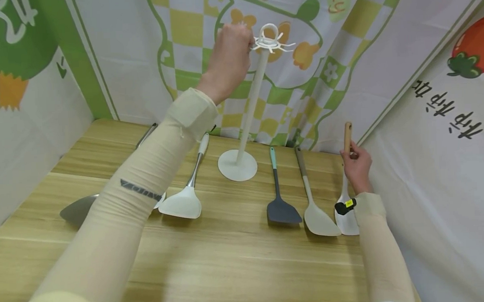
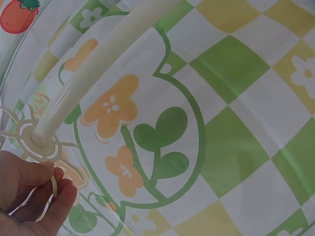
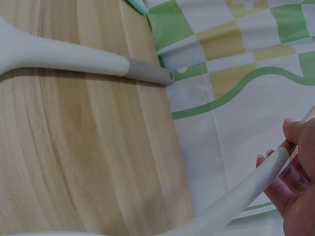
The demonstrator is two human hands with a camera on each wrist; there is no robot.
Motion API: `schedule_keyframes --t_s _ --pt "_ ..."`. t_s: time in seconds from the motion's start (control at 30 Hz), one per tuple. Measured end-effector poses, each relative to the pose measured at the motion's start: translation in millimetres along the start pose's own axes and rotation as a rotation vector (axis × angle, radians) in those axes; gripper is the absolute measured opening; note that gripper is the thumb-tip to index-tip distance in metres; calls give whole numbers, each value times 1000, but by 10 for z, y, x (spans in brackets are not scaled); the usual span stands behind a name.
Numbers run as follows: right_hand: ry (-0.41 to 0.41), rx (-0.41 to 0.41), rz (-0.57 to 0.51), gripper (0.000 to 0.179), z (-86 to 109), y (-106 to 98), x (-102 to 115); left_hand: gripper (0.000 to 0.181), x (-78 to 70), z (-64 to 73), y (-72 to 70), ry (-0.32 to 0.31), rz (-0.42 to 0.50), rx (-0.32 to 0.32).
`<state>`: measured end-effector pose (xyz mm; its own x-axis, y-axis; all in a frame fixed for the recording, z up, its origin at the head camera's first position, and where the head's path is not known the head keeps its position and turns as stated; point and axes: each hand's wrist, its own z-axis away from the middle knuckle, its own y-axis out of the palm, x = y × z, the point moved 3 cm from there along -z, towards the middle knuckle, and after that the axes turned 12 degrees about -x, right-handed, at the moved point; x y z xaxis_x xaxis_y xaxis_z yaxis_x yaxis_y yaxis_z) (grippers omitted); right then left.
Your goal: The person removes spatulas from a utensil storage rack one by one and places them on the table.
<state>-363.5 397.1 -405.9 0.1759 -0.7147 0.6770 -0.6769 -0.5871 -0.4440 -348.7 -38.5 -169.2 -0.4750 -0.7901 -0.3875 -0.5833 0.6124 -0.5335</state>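
A white utensil stand with a round base, a top ring and radiating hooks stands upright at the back of the table. My left hand is at its top; in the left wrist view the fingers and thumb pinch one hook, partly hidden. My right hand grips a white spatula by its wooden handle at the far right. That handle is raised off the table, with the head low near the tabletop. Beside it lies a beige spatula, also seen in the right wrist view.
A dark grey spatula with a mint handle lies right of the stand. To its left lies a white turner. A metal utensil is partly hidden by my left arm. Printed curtains hang behind the wooden table.
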Motion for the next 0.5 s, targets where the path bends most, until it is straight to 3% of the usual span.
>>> schedule_keyframes --t_s 0.5 --pt "35 23 -22 46 88 83 -191 26 0 -5 4 -16 -15 17"
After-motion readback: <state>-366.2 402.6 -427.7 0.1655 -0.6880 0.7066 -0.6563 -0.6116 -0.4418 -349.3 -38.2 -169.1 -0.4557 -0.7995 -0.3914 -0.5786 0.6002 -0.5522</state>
